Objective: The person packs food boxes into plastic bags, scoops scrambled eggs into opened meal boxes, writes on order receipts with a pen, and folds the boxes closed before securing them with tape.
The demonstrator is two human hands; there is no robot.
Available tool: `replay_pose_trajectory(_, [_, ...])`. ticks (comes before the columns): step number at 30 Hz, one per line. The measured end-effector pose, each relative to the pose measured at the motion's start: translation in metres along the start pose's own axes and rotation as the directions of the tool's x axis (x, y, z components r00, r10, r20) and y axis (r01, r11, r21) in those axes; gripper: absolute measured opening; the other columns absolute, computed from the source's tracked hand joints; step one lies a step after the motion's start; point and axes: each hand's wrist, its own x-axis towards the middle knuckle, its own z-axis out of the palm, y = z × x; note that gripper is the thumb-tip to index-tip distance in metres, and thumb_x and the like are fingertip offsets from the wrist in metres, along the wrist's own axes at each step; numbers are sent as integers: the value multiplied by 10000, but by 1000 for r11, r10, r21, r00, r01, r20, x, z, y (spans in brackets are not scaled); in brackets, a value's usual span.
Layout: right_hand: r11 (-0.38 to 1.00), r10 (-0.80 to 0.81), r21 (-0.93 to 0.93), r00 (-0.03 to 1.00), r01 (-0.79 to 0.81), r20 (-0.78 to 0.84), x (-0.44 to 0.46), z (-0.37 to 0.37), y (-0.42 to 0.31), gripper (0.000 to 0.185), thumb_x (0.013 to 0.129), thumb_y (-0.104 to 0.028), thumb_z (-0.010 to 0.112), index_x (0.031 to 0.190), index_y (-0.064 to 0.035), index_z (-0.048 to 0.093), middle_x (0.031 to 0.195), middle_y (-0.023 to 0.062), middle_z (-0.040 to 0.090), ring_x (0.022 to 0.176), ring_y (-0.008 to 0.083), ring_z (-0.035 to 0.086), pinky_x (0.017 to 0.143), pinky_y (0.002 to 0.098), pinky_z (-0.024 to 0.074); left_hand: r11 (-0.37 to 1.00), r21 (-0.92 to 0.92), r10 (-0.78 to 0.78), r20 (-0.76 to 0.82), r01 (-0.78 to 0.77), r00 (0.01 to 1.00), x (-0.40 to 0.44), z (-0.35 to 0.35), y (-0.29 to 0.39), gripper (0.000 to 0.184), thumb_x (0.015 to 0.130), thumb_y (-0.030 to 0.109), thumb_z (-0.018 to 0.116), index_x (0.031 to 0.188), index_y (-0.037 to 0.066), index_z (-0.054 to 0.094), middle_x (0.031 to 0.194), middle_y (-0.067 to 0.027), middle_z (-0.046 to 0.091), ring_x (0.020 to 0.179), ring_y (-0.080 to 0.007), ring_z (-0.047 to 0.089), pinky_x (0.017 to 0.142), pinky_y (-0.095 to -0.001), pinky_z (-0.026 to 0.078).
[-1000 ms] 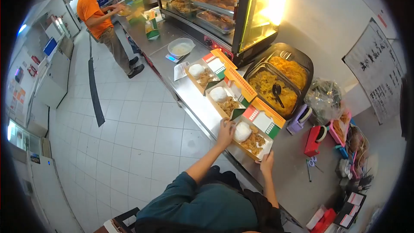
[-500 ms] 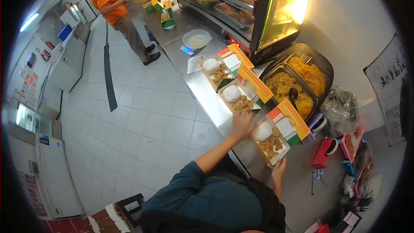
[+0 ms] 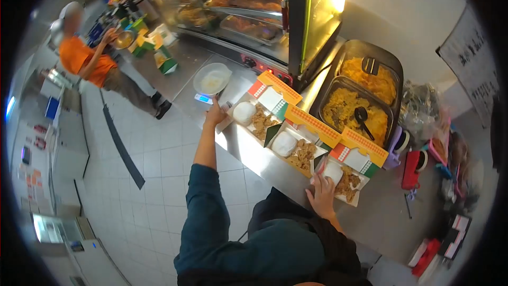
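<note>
My left hand reaches to the table's edge beside the kitchen scale. Its index finger is stretched out, and it meets a small white paper slip, partly covered. Fingers spread, my right hand rests against the near left side of the rightmost food box. Inside that box lie a white rice mound and brown chopped food. Two more open boxes, the middle one and the left one, hold similar portions. A pale bowl sits on the scale.
A dark tray of yellow food with a black spoon stands behind the boxes. The heated display cabinet is beyond. A red tape dispenser lies right. A co-worker in an orange shirt holds a bowl at the far left.
My left hand has left the rightmost box and moved left to the paper slip. My right hand has shifted to that box's near left side, and the box now sits closer to the middle one.
</note>
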Motion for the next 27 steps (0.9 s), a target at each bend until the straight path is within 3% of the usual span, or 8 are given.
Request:
replay_pose_trajectory(1, [1000,6,-29,1000,-6,0,1,9,3,492,677,-185,594,1124,-62,428,1069,119,467,975,304,391,835,423,303,990,-94,100,-30,-103,995,7,5,-6,608,649,200,632,1171,42,363,924,-185,571,835,-295,553,749,-337,417])
replay_pose_trajectory(4, [996,8,-93,999,-11,-41,0,17,14,419,673,-180,598,1060,-66,484,980,84,526,890,255,431,780,396,333,889,-455,74,228,40,971,10,0,-6,446,659,203,633,1049,30,504,840,-150,589,778,-196,555,675,-300,431])
replay_pose_trajectory(7, [998,0,-68,993,-8,-115,-2,19,12,357,671,-170,598,1003,-64,521,881,67,563,778,215,467,697,352,370,639,-766,213,96,-65,972,14,12,6,278,739,226,566,918,13,574,783,-118,591,724,-129,522,653,-275,415])
replay_pose_trajectory(12, [996,-32,-91,989,19,-147,-1,18,17,300,662,-158,601,940,-60,545,793,60,566,665,191,481,589,300,387,802,-570,289,112,-177,951,16,40,30,323,838,286,423,954,11,546,769,-125,591,691,-167,528,644,-301,417])
replay_pose_trajectory(16, [984,86,-140,985,-107,-152,19,10,-9,214,658,-162,603,843,-64,559,827,67,553,684,203,493,601,311,400,881,-441,247,126,-168,961,-6,35,32,337,847,293,381,1009,29,513,796,-186,573,739,-245,559,671,-331,418])
replay_pose_trajectory(21, [987,-20,-159,997,7,-76,-7,2,7,176,673,-148,591,829,-72,563,879,81,537,759,224,520,648,334,425,776,-618,132,-35,-125,991,-62,34,30,300,857,239,381,1010,14,508,790,-155,572,706,-253,544,669,-320,416])
replay_pose_trajectory(24, [993,-21,-114,998,14,-59,-5,7,18,187,673,-135,595,843,-64,562,887,88,530,790,241,526,681,344,429,727,-686,25,55,20,998,-75,31,22,258,864,192,386,979,-4,510,791,-128,568,691,-208,536,651,-290,412])
replay_pose_trajectory(27, [1000,4,-15,1000,-4,-10,1,-3,19,196,672,-159,620,829,-56,565,961,120,499,847,265,511,724,358,421,872,-451,45,-316,-192,948,-90,6,30,218,863,165,404,952,-2,513,828,-86,564,731,-139,529,673,-259,413])
